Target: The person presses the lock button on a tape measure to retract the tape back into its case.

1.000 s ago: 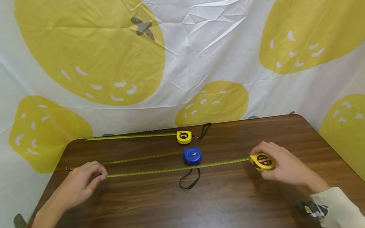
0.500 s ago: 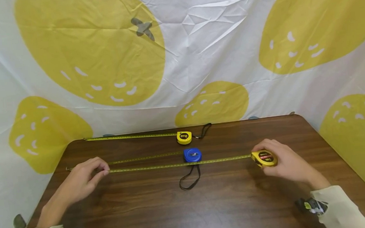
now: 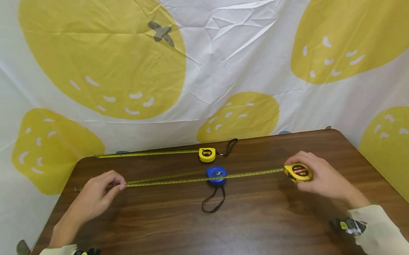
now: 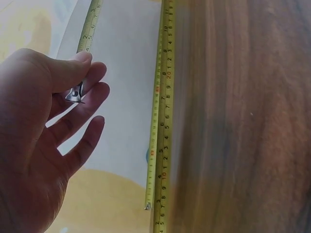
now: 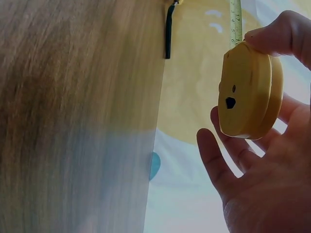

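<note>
My right hand (image 3: 324, 180) grips a yellow tape measure (image 3: 299, 172) by its case, thumb on one edge and fingers on the other. From it the yellow blade (image 3: 180, 181) runs taut to my left hand (image 3: 96, 198), which pinches it near the end between thumb and finger. A metal end hook (image 4: 75, 93) pokes out below that pinch in the left wrist view. In the head view the blade crosses in front of a blue tape measure (image 3: 215, 170) lying on the table, its own blade drawn out leftward and partly hidden behind my left hand.
Farther back lies another yellow tape measure (image 3: 207, 154), its blade (image 3: 149, 153) stretched left along the rear edge, with a black strap (image 3: 231, 146). The blue one's wrist loop (image 3: 213, 203) lies toward me. A fruit-printed cloth (image 3: 203, 63) hangs behind the wooden table (image 3: 199, 240).
Both hands have moved away from me and slightly right, carrying the stretched tape. Its blade has gone from in front of the blue case to across it in the head view.
</note>
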Tool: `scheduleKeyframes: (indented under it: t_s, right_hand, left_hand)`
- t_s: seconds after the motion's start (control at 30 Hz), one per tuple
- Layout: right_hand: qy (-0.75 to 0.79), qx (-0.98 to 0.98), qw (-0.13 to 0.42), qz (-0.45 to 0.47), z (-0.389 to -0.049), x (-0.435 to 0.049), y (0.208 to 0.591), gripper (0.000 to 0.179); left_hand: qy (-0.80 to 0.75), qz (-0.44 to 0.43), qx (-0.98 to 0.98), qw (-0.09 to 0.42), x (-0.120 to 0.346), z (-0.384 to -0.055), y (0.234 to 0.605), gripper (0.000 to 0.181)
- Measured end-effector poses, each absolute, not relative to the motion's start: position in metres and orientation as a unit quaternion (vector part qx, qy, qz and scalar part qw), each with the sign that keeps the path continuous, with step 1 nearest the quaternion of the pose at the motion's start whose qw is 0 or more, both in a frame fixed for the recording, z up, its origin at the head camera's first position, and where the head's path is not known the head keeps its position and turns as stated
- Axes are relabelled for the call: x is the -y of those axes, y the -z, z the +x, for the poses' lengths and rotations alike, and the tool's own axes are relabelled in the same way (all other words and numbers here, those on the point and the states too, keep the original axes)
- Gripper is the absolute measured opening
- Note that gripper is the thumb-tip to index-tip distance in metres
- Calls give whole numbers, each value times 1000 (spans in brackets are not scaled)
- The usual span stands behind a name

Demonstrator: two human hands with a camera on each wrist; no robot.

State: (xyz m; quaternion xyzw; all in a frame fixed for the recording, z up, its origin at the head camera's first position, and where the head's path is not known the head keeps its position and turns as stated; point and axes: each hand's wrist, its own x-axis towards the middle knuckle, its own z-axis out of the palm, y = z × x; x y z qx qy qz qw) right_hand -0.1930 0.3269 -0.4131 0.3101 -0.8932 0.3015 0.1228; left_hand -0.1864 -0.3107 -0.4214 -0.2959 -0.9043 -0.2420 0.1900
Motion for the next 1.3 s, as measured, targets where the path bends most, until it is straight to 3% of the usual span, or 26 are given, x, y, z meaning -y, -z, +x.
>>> scheduleKeyframes:
  t_s: [1.3]
  right_hand:
    - [-344, 887, 137, 277, -207, -344, 393, 65]
  left_hand:
    - [334, -260, 880, 216, 296, -209, 417, 20]
